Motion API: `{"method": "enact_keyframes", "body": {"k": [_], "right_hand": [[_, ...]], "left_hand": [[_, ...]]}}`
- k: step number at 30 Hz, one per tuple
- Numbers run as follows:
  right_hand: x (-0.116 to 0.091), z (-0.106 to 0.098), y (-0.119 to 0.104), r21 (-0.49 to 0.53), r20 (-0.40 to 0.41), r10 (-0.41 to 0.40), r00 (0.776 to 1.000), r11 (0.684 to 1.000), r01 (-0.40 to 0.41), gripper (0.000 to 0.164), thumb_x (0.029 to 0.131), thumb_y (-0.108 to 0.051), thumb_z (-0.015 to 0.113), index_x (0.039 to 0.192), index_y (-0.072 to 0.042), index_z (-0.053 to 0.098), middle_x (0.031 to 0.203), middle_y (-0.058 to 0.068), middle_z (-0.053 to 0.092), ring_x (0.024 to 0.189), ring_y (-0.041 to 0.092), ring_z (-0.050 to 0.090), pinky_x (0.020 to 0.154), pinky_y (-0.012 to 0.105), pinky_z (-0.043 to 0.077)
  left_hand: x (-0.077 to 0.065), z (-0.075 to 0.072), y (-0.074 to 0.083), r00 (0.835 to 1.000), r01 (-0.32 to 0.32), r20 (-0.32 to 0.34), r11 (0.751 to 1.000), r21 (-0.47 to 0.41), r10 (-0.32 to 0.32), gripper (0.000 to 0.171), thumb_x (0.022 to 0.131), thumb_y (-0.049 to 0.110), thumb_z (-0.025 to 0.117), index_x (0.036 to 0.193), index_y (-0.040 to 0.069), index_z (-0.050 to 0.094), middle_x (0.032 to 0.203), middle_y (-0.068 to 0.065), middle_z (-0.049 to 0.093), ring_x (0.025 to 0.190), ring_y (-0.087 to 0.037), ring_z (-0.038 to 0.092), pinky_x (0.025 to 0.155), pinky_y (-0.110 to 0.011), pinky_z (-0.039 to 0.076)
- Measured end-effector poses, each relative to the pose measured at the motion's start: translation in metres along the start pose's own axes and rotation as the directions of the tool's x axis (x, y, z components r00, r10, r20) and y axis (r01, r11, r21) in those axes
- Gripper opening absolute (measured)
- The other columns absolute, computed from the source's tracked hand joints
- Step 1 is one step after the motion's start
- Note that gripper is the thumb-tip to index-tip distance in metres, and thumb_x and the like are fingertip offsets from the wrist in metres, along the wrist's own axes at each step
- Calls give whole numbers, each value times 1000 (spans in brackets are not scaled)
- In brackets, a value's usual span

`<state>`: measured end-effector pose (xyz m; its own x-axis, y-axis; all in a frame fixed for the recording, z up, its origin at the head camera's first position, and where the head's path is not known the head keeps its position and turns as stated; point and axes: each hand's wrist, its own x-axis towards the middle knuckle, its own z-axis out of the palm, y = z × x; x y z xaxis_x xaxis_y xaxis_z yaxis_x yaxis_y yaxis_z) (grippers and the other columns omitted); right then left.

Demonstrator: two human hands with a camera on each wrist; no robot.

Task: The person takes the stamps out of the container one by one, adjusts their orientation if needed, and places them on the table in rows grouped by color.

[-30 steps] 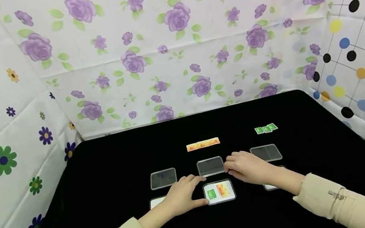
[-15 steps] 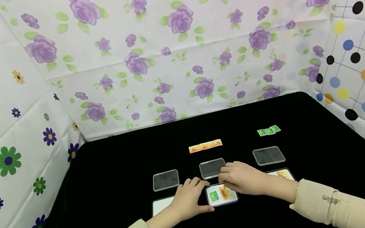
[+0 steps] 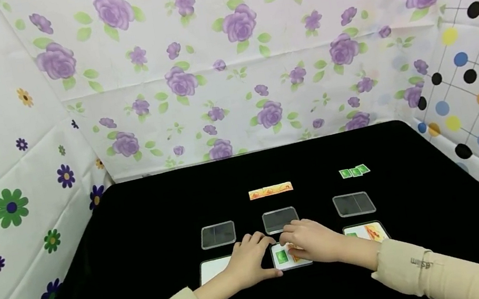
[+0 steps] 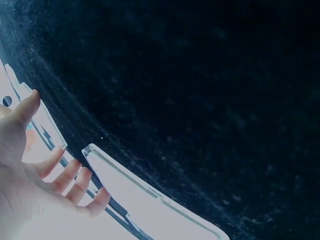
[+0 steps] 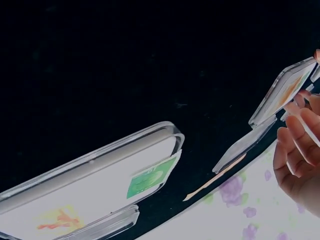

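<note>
The middle of three shallow clear-rimmed cases with white faces [image 3: 303, 265] lies before me on the black table, bearing a green stamp-like piece [image 3: 282, 256] and an orange-yellow picture piece [image 3: 295, 257]. My left hand [image 3: 251, 262] holds this case at its left end, thumb at the near corner and index finger at the far one. Over its right half lies my right hand [image 3: 314, 241], fingertips at the orange piece, partly hiding it. The right wrist view shows my right hand's fingers [image 5: 300, 155] bent loosely, with no object visible inside them.
Behind the cases are clear rectangular covers at left [image 3: 218, 235], middle [image 3: 280, 221] and right [image 3: 354, 204]. Farther back lie an orange strip [image 3: 271, 191] and several green pieces [image 3: 355, 171]. A white case [image 3: 214, 270] sits left, a decorated one [image 3: 358, 228] right. Patterned cloths surround the table.
My right hand has come from beside the middle cover, nearer and leftward, onto the middle case's orange piece. The right case shows more fully. My left hand stays at the middle case.
</note>
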<state>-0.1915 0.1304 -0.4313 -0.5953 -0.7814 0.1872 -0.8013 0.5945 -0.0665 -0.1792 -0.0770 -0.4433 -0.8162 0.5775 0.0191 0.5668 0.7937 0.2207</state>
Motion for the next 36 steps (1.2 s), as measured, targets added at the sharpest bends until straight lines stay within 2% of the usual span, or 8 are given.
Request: {"method": "enact_keyframes", "body": {"k": [17, 28, 32, 36], "right_hand": [[10, 4, -3, -33, 20, 11, 1000, 999, -10, 22, 79, -31, 75, 94, -16, 68, 83, -9, 58, 77, 7, 50, 65, 20, 43], [10, 9, -5, -59, -6, 34, 999, 998, -34, 28, 73, -36, 79, 91, -17, 69, 84, -8, 58, 77, 8, 52, 64, 20, 44], [12, 9, -5, 19, 12, 88, 996, 996, -88, 29, 72, -33, 80, 92, -15, 68, 87, -5, 60, 76, 8, 51, 65, 20, 45], [13, 5, -7, 143, 43, 164, 986, 975, -168, 29, 70, -26, 81, 91, -11, 67, 87, -1, 60, 74, 8, 48, 63, 19, 44]], "left_hand": [[2, -3, 0, 1000, 18, 9, 1000, -24, -18, 66, 72, 52, 76, 123, 15, 57, 123, -3, 56, 106, -21, 51, 85, -45, 47], [-1, -5, 2, 1000, 17, 8, 999, -33, -17, 65, 72, 49, 77, 122, 14, 56, 122, -4, 55, 106, -22, 51, 84, -46, 46], [0, -4, 2, 1000, 22, 11, 999, -38, -21, 64, 71, 49, 77, 121, 14, 57, 122, -4, 55, 106, -22, 51, 84, -46, 46], [2, -4, 2, 999, 36, 21, 998, -44, -35, 64, 70, 49, 78, 121, 15, 57, 122, -3, 55, 106, -22, 51, 84, -47, 45]]}}
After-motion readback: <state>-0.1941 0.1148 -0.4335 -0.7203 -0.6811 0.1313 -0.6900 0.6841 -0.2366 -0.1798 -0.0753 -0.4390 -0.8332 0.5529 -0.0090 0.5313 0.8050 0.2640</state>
